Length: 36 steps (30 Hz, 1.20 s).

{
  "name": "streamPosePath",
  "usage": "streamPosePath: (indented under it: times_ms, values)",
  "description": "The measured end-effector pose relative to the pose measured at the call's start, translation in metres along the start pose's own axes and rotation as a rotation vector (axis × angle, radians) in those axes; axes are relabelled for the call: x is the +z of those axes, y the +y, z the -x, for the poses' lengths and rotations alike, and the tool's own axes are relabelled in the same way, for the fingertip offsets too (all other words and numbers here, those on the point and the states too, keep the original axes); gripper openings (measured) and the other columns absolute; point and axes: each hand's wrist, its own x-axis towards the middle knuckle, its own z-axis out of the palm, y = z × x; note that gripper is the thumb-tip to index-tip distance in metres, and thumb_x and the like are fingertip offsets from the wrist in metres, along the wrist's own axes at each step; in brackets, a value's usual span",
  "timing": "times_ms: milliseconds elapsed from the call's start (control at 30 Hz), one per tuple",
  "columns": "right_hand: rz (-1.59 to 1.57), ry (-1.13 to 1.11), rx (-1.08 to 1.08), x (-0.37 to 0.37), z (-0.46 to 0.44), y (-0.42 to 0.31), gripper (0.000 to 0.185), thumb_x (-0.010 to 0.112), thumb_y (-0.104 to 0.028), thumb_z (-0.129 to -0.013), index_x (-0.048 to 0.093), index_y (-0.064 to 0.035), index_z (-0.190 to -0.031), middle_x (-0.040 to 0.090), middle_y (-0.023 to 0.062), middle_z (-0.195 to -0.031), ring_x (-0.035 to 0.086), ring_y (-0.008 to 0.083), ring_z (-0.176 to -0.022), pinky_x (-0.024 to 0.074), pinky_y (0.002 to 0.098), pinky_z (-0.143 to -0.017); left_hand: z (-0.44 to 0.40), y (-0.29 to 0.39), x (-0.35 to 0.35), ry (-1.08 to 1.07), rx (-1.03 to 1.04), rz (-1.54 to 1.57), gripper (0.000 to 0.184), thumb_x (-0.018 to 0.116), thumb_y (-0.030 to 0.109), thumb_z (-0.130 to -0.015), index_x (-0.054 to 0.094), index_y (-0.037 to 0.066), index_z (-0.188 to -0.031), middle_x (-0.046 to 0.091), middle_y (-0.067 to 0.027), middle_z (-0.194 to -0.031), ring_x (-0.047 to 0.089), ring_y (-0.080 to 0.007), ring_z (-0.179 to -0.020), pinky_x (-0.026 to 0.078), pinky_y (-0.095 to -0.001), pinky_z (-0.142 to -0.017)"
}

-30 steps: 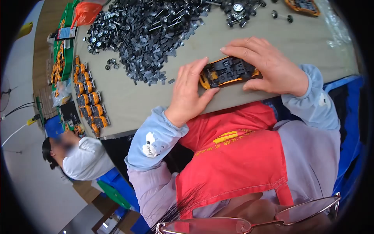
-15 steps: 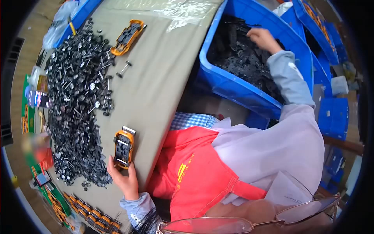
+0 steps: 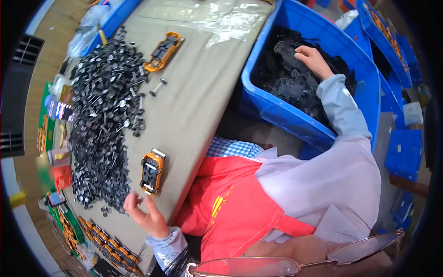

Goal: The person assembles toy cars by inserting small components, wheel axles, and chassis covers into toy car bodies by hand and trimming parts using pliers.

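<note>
My left hand [image 3: 146, 216] is open beside an upside-down orange toy car [image 3: 152, 173], fingers spread and holding nothing. The car's black underside faces up, with a wheel axle across each end. Over a heap of black plastic parts [image 3: 295, 87] in a large blue bin [image 3: 263, 94], my right hand [image 3: 315, 62] has its fingers curled together. Whatever lies between those fingertips is too dark to make out. Farther up the table sits a second overturned orange toy car [image 3: 164, 51], near a loose wheel axle [image 3: 158, 87].
A big pile of black wheels and axles [image 3: 101, 134] covers the table's left part. Rows of orange toy cars [image 3: 108, 247] stand at the lower left. Clear plastic film [image 3: 230, 18] lies at the top of the table [image 3: 194, 97]. More blue bins [image 3: 402, 154] are at the right.
My left hand has let go of the near toy car and drawn back from it. My right hand is still in the bin, its fingers now over the black parts. The whole view has shifted slightly.
</note>
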Motion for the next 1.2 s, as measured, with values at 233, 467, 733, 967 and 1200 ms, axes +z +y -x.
streamPosePath:
  times_ms: [233, 467, 733, 967, 1200]
  values:
    - [-0.37, -0.646, -0.407, 0.065, 0.046, -0.225, 0.017, 0.064, -0.007, -0.088, 0.062, 0.0022, -0.101, 0.062, 0.0007, -0.078, 0.055, 0.007, -0.072, 0.0463, 0.024, -0.065, -0.032, 0.095, 0.066, -0.06, -0.111, 0.75, 0.047, 0.073, 0.005, -0.079, 0.057, 0.001, -0.123, 0.06, -0.0118, -0.104, 0.06, -0.0196, -0.093, 0.051, -0.0296, -0.074]
    - [-1.09, -1.054, -0.358, 0.133, 0.071, -0.288, 0.047, 0.065, -0.012, -0.086, 0.048, 0.0026, -0.127, 0.058, 0.0145, -0.118, 0.056, 0.0213, -0.109, 0.0448, 0.0341, -0.093, -0.015, 0.086, 0.063, -0.238, -0.655, 1.694, 0.016, 0.059, 0.007, -0.095, 0.057, 0.006, -0.111, 0.065, -0.0033, -0.095, 0.061, -0.0096, -0.077, 0.051, -0.0221, -0.065]
    - [-1.115, -1.003, -0.557, 0.187, 0.115, -0.301, 0.067, 0.072, -0.005, -0.077, 0.042, -0.0061, -0.137, 0.05, 0.0207, -0.135, 0.052, 0.0323, -0.124, 0.0396, 0.0451, -0.107, 0.004, 0.097, 0.078, -0.238, -0.83, 2.049, 0.016, 0.055, 0.013, -0.099, 0.056, 0.004, -0.112, 0.063, -0.0051, -0.097, 0.062, -0.0108, -0.079, 0.053, -0.0234, -0.068]
    - [-0.416, -0.705, -1.133, 0.171, 0.068, -0.351, 0.048, 0.075, -0.007, -0.068, 0.062, -0.006, -0.114, 0.059, 0.0146, -0.114, 0.055, 0.031, -0.11, 0.0425, 0.0405, -0.096, 0.012, 0.007, 0.02, 0.197, 0.018, 0.107, 0.055, 0.075, 0.007, -0.077, 0.051, 0.005, -0.127, 0.057, -0.0148, -0.113, 0.057, -0.0298, -0.101, 0.047, -0.0354, -0.087]
    - [0.033, -0.618, -1.57, 0.208, 0.063, -0.4, 0.047, 0.078, -0.013, -0.065, 0.065, -0.0081, -0.11, 0.059, 0.0108, -0.109, 0.054, 0.032, -0.103, 0.0421, 0.0436, -0.091, -0.001, -0.026, 0.021, -0.017, -0.08, 0.173, 0.084, 0.078, 0.004, -0.068, 0.038, 0.007, -0.142, 0.05, -0.0164, -0.122, 0.05, -0.034, -0.114, 0.041, -0.0407, -0.099]
